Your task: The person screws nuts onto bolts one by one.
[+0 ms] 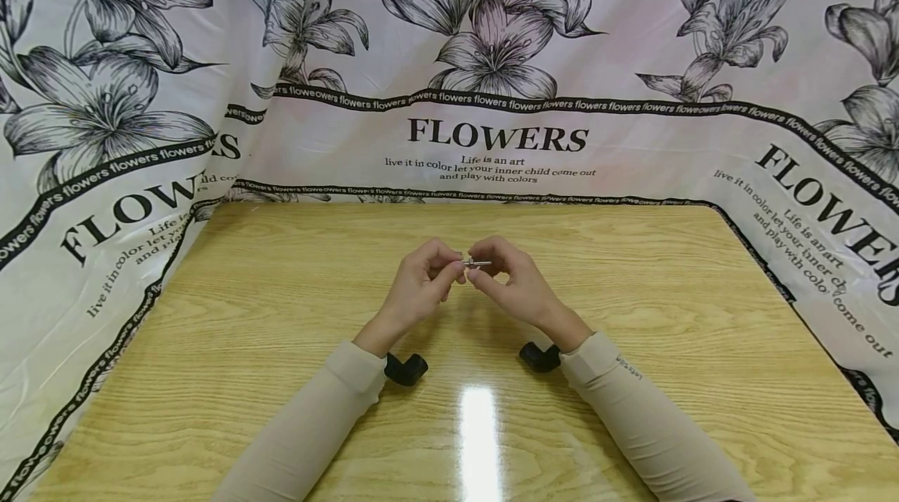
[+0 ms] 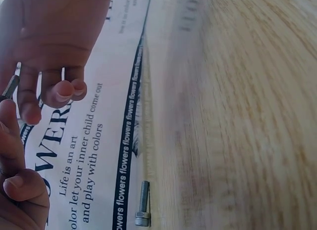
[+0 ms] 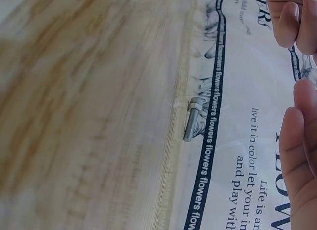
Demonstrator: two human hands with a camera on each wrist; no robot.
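In the head view both hands meet over the middle of the table around a small silver bolt with a nut on it. My left hand pinches the bolt's left end between thumb and fingertips. The right hand has its thumb and index finger at the nut, and the threaded shaft points right between them. The left wrist view shows part of this bolt at its left edge. A second bolt lies on the tabletop beyond the hands, also in the right wrist view.
A wood-grain table reaches back to a white floral cloth hung behind and along both sides. Black wrist-camera mounts sit by both cuffs. A light reflection lies on the near tabletop.
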